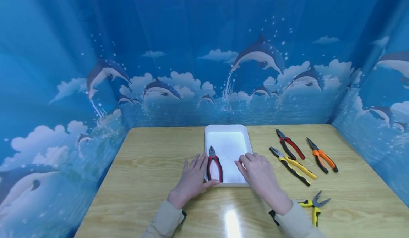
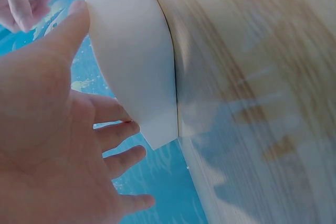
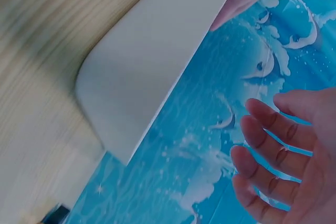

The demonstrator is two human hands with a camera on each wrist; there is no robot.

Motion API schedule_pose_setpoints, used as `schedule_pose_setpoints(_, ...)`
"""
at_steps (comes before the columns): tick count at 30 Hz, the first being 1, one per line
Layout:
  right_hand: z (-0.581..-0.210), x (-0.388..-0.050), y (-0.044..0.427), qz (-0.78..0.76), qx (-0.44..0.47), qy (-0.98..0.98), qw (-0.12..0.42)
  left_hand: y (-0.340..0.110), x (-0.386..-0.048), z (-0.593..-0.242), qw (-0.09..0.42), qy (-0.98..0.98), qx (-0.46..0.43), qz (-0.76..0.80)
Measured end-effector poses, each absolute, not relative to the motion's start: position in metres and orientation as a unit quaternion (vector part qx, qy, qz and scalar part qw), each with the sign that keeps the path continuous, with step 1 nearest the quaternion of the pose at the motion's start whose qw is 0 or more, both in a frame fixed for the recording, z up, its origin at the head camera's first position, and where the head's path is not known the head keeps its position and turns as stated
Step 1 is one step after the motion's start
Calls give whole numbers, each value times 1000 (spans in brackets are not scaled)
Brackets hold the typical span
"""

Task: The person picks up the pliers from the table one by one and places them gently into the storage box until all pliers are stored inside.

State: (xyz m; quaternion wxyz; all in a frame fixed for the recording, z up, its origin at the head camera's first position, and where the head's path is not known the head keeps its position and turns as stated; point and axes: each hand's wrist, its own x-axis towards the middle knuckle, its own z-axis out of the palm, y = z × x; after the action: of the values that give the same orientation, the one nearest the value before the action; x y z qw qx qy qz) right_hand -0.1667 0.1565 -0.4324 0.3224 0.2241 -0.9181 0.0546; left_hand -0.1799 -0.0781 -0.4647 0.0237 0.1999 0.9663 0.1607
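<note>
In the head view a white tray [image 1: 228,153] holds one pair of red-and-black pliers [image 1: 214,165] at its left side, jaws pointing away. The left hand [image 1: 193,177] lies at the tray's near left corner, thumb along the near rim, fingers spread by the left wall. In the left wrist view this hand [image 2: 68,129] touches the tray's wall [image 2: 131,51] with extended fingers. Over the tray's near right corner is the right hand [image 1: 260,176], fingers loosely bent. The right wrist view shows the right hand [image 3: 283,156] holding nothing, apart from the tray [image 3: 142,66].
To the tray's right lie red-and-black pliers [image 1: 290,144], yellow-and-black pliers [image 1: 293,165] and orange-and-black pliers [image 1: 322,155]. Another yellow-and-black pair [image 1: 315,206] lies with spread jaws beside the right sleeve. A blue dolphin-print curtain [image 1: 198,53] surrounds the wooden table [image 1: 153,160].
</note>
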Motion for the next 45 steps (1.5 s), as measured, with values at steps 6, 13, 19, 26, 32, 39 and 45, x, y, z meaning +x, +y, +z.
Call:
schedule_pose_setpoints(6,-432,-156,184,46,221,-913,340,-79,-178,-464,30,965,200,169)
schedule_pose_setpoints(13,-434,-134,212,32,157,-954,254,-80,-178,-464,29,964,201,171)
schedule_pose_setpoints(19,-444,-115,231,18,118,-981,156,-80,-179,-465,24,963,204,172)
schedule_pose_setpoints(26,-457,-99,249,0,114,-992,56,-81,-180,-464,21,965,206,164)
schedule_pose_setpoints(32,-463,-93,260,5,91,-996,17,-81,-180,-463,25,964,205,168)
schedule_pose_setpoints(39,-466,-83,270,2,36,-999,-31,-81,-179,-464,24,963,208,167)
schedule_pose_setpoints(45,-469,-71,279,17,-40,-998,-36,-81,-179,-465,25,963,211,167)
